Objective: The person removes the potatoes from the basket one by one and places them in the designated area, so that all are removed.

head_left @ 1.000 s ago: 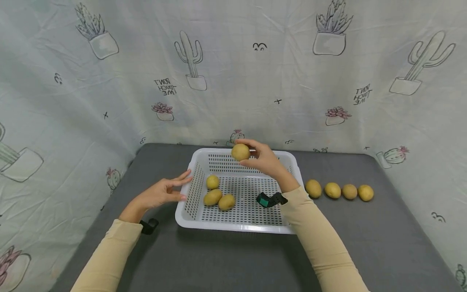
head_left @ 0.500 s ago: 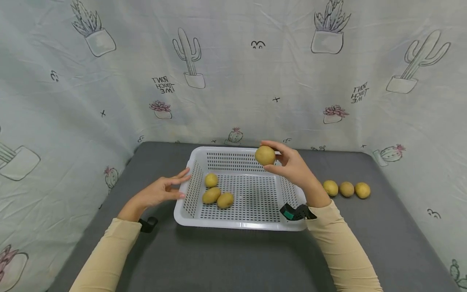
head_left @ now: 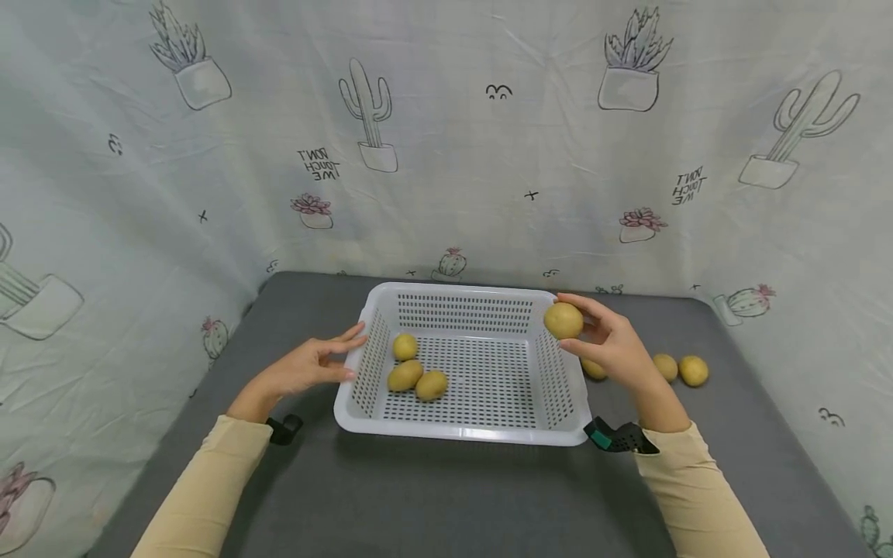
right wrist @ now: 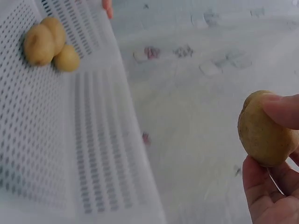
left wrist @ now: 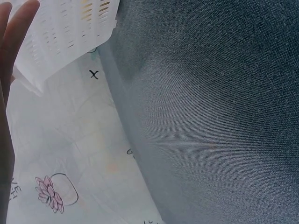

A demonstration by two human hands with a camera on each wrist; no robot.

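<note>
My right hand (head_left: 605, 341) holds a potato (head_left: 563, 321) between thumb and fingers, up at the right rim of a white perforated plastic basket (head_left: 488, 434). In the right wrist view the thumb lies on one side of this potato (right wrist: 261, 133) and the fingers on the other. My left hand (head_left: 314, 366) touches the basket's left rim with fairly straight, spread fingers, its fingertips close to the wall in the left wrist view. Inside the basket, toward its left side, lie three potatoes, one of them round (head_left: 405, 347) and another longer (head_left: 405, 376).
To the right of the basket, potatoes lie on the grey table (head_left: 446, 504): one (head_left: 594, 369) partly behind my right hand, another (head_left: 665, 366) and a round one (head_left: 694, 370) farther right. A patterned cloth (head_left: 446, 155) hangs behind and beside the table.
My right hand has moved right with the potato, from over the basket's middle to its right rim. My left hand has stayed at the left rim.
</note>
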